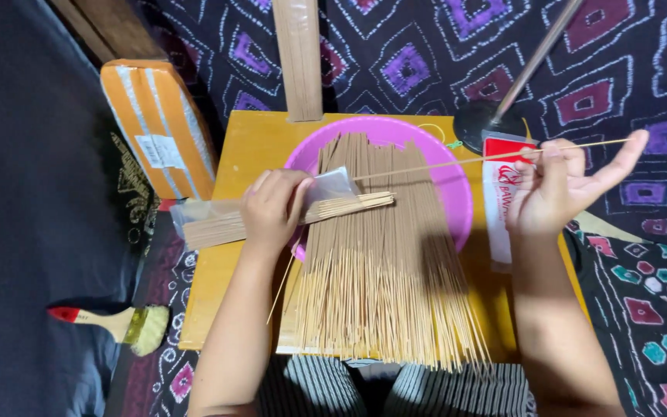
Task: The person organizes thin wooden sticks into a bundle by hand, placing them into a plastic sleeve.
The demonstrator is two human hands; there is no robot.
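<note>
1. Your left hand (272,207) is closed around a small bundle of incense sticks (303,215) half-sleeved in a clear plastic pouch (332,184), held level across the low wooden table (248,147), open end toward 3 o'clock.
2. Your right hand (557,189) pinches a single stick (488,157) between thumb and forefinger, the other fingers spread open; the stick reaches toward 9 o'clock, its tip close to the pouch mouth.
3. The loose heap of sticks (384,270) fans from the pink basin (457,193) down toward 6 o'clock, just beside the bundle.
4. Judging by this, you are mid-fill, feeding one stick at a time into the pouch.
5. The next move seems to call for lining the stick's tip with the pouch opening and keeping the mouth spread; a slanted entry could snag the film.
6. A paintbrush (117,323) lies at 8 o'clock, an orange parcel (160,127) at 10 o'clock.
</note>
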